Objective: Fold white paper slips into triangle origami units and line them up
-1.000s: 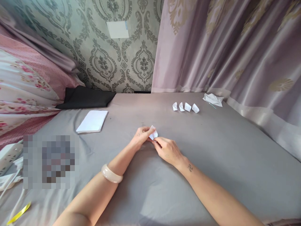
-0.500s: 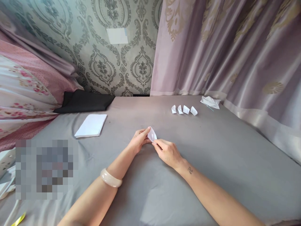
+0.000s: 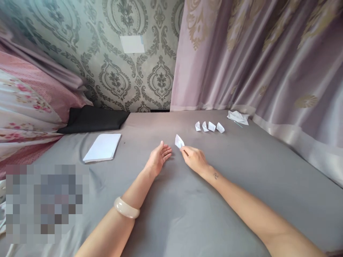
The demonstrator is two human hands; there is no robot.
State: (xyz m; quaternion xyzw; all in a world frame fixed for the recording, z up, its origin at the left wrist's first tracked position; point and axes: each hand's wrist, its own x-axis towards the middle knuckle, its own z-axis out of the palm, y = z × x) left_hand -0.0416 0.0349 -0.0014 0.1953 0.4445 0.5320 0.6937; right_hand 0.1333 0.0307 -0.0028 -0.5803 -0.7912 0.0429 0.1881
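Nearest, a pale bangle (image 3: 126, 208) circles the left forearm, and a dark mark (image 3: 215, 175) shows on the right wrist. A blurred patch (image 3: 45, 203) covers whatever lies at 10 o'clock.

Ahead, just short of 12 o'clock, the left hand (image 3: 158, 157) is open and empty, fingers apart and thumb up, near the folded paper but not touching it. At 12 o'clock the right hand (image 3: 195, 159) pinches the folded paper (image 3: 179, 141) at its lower end between thumb and fingers; its upper end points up and away. Whether either hand touches the grey sheet (image 3: 241, 167) below, I cannot tell.

Farther out on the sheet, a paper stack (image 3: 102, 147) lies at 11 o'clock. Between 12 and 1 stand four small folded pieces (image 3: 211, 126) in a row. Beyond them, at 1 o'clock, is a loose white pile (image 3: 238, 117) with a thin bluish strip (image 3: 238, 124) beside it. Black cloth (image 3: 96, 119) lies at 11, past the stack. Patterned wall (image 3: 115, 76) and mauve curtain (image 3: 209, 64) stand behind.
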